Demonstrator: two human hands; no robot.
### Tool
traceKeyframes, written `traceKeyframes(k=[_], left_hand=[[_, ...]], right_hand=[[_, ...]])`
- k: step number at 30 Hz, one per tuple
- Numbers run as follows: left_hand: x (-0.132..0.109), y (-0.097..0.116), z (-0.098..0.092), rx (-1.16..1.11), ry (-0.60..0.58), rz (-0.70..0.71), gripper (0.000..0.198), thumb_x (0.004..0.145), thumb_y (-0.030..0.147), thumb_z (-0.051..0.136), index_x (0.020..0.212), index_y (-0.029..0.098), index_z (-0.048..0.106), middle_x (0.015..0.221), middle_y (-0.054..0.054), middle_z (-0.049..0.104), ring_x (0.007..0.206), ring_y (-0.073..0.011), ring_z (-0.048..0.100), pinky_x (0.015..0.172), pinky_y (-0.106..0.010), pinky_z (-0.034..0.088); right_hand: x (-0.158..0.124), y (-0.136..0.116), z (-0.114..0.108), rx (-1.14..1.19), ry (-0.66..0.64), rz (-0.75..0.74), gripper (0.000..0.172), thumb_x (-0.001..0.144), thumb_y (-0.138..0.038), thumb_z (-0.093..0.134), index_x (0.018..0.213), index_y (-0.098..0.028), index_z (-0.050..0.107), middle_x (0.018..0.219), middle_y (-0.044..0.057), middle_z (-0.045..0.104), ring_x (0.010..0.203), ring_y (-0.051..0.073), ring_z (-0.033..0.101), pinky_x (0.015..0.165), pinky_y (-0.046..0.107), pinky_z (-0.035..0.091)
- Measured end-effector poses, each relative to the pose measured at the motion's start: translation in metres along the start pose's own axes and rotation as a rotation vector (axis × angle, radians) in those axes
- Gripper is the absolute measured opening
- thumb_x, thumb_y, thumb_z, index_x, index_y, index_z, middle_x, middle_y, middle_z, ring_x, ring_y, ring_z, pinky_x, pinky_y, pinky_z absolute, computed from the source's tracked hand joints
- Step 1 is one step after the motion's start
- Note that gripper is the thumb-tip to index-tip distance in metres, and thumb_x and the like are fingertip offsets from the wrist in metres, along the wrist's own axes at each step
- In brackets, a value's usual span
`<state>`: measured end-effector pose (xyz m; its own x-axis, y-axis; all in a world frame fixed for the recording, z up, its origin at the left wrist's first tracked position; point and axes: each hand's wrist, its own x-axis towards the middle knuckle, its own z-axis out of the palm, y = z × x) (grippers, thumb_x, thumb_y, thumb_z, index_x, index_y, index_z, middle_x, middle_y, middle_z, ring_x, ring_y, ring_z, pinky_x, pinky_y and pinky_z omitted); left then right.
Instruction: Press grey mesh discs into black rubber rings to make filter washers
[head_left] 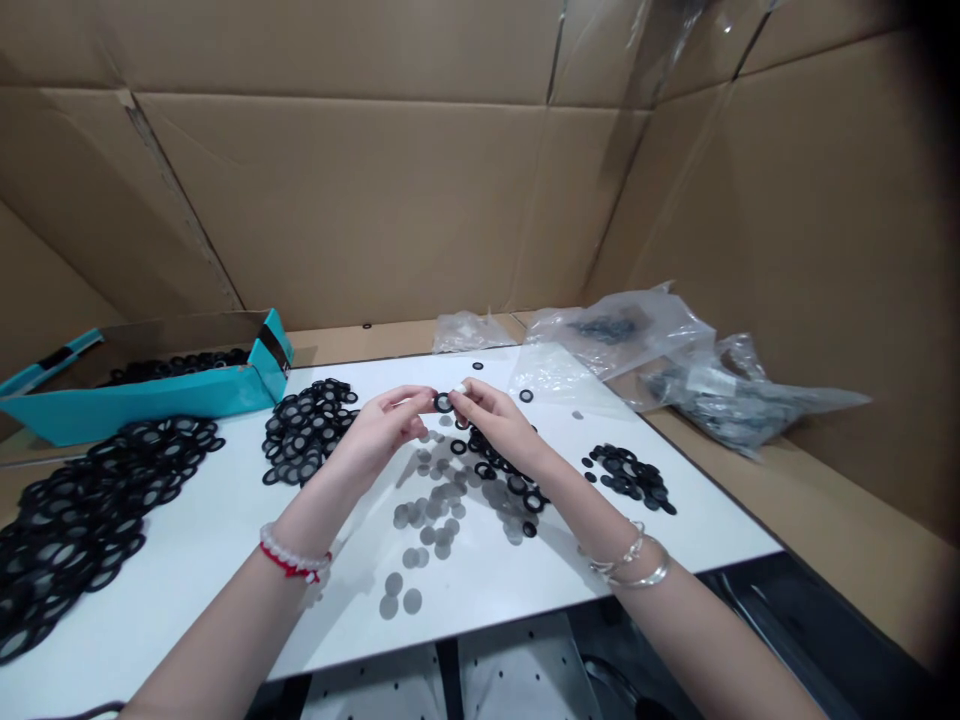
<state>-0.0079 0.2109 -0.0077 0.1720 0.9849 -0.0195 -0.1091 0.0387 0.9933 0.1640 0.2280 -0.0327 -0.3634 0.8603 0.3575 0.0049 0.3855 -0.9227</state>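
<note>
My left hand (pixel 382 425) and my right hand (pixel 491 418) meet above the white table (pixel 217 560), their fingertips pinching a small black rubber ring (pixel 443 402) from either side. Below my hands lie scattered grey mesh discs (pixel 429 510). A loose band of black rubber rings (pixel 501 468) runs under my right hand and wrist. A heap of black rings with mesh centres (pixel 304 432) lies just left of my left hand, and a smaller heap (pixel 630 478) lies to the right.
A large layer of black rings (pixel 90 520) covers the table's left side. Behind it stands a low teal box (pixel 135 395) holding more rings. Clear plastic bags (pixel 622 330) lie at the back right. Cardboard sheets (pixel 375 200) line the walls behind the table.
</note>
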Motion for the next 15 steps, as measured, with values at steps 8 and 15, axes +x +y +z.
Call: traceKeyframes(k=[8,15], left_hand=[[-0.050,0.029,0.005,0.621,-0.034,0.556,0.025,0.080,0.020,0.062,0.105,0.025,0.061,0.112,-0.005,0.060,0.097,-0.0175,0.058,0.086,-0.030,0.044],[-0.094,0.003,0.005,0.431,0.185,0.320,0.005,0.080,0.024,0.063,0.076,0.022,0.065,0.076,0.001,0.064,0.071,-0.0138,0.059,0.064,-0.022,0.046]], right_hand=[[-0.029,-0.044,0.011,0.146,-0.001,0.200,0.038,0.088,-0.048,0.050,0.065,-0.018,0.044,0.061,-0.004,0.039,0.055,0.010,0.033,0.053,0.025,0.025],[-0.066,-0.059,0.043,0.097,-0.062,0.305,0.037,0.093,-0.049,0.040,0.075,-0.019,0.051,0.073,-0.001,0.047,0.071,0.013,0.046,0.064,0.025,0.036]])
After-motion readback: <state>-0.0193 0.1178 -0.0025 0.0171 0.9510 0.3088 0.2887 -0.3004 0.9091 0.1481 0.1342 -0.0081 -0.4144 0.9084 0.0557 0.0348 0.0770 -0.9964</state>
